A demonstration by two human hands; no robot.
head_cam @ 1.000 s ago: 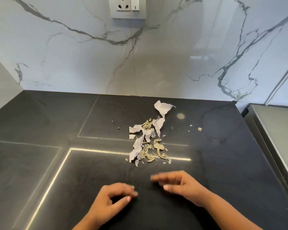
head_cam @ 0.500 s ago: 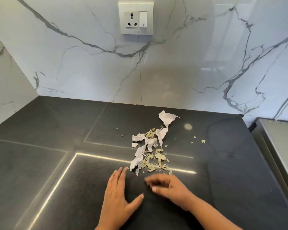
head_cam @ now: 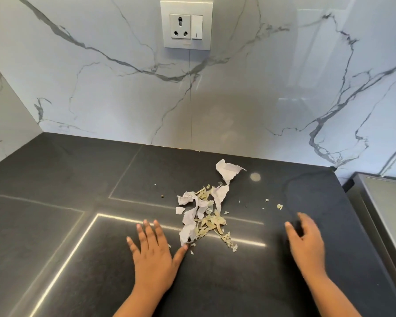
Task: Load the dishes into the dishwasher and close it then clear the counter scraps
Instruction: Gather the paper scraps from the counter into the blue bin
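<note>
On table [head_cam: 55,225], scraps [head_cam: 204,216] lie btwn both hands, left [head_cam: 153,252] flat w/ fingers spread, thumb at pile edge, right [head_cam: 306,241] open & blurred; best to sweep inward, catching far bits too.

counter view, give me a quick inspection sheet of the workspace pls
Surface: dark stone counter, pale inlay lines.
Job's things: scrap pile of torn white paper and pale peelings mid-counter; stray bits to its right; no dishes or dishwasher seen.
Clutter: nothing seen beyond the scraps.
Hands: left hand flat, fingers spread, thumb at the pile's near edge; right hand open, blurred, right of the pile, holding nothing.
Cables: nothing seen.
Surroundings: marble backsplash, wall socket, steel ledge at right.
</note>
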